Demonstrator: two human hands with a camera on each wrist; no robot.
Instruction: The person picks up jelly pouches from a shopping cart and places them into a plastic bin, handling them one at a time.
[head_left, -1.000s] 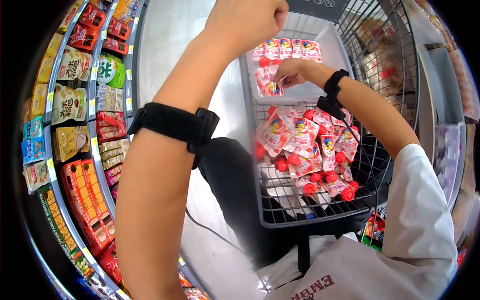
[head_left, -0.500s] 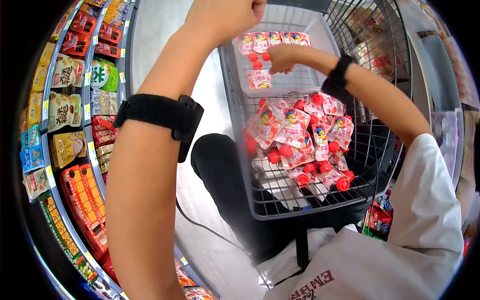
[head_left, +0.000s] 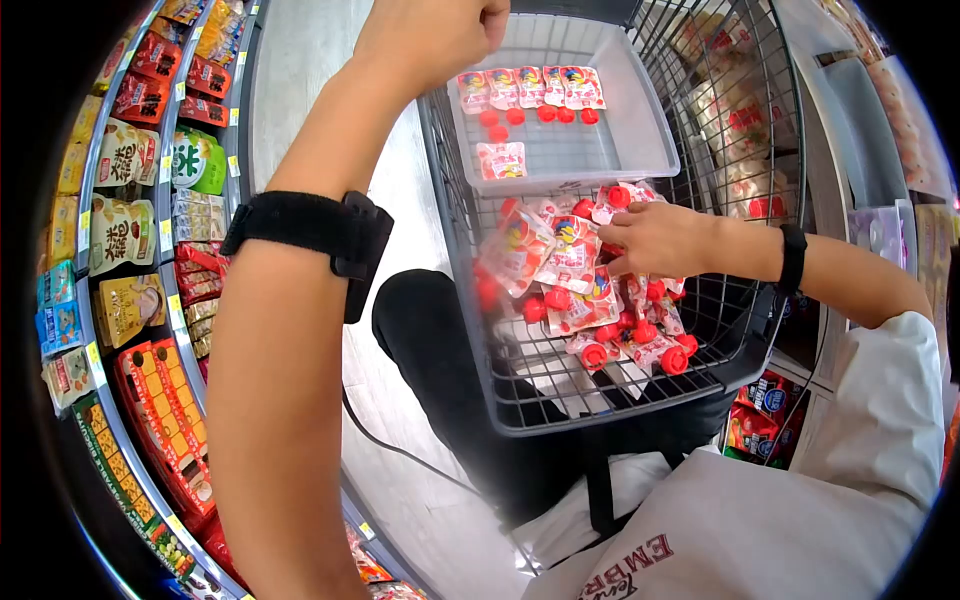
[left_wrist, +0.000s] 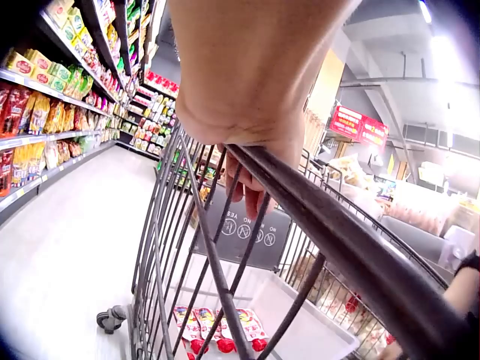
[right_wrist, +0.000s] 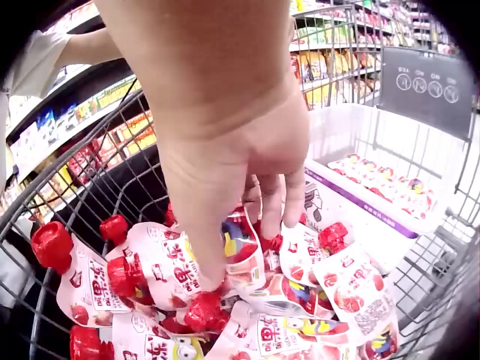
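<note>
The right hand (head_left: 665,240) reaches palm-down over a heap of pink-and-white pouches (head_left: 573,255) with red caps. In the right wrist view, the thumb and fingers of that hand (right_wrist: 232,157) point down among the pouches (right_wrist: 172,266), touching them; a firm grip on one cannot be made out. A translucent tub (head_left: 650,150) holds a row of several pouches (head_left: 530,88), caps toward the person, and one separate pouch (head_left: 501,160) nearer. The left hand (head_left: 435,40) is above the cart's left side; in the left wrist view its fingers (left_wrist: 253,201) hang loosely past the rim, holding nothing.
The wire cart (head_left: 475,330) encloses tub and heap, its rim (left_wrist: 330,217) running under the left wrist. Snack shelves (head_left: 165,230) line the left side, with a pale floor (head_left: 400,470) between. Bulk goods (head_left: 735,120) stand beyond the cart's right wall.
The right hand has left the tub and come back toward the person onto the heap. One pouch it was at stays in the tub. The cart appears slightly further left in the head view.
</note>
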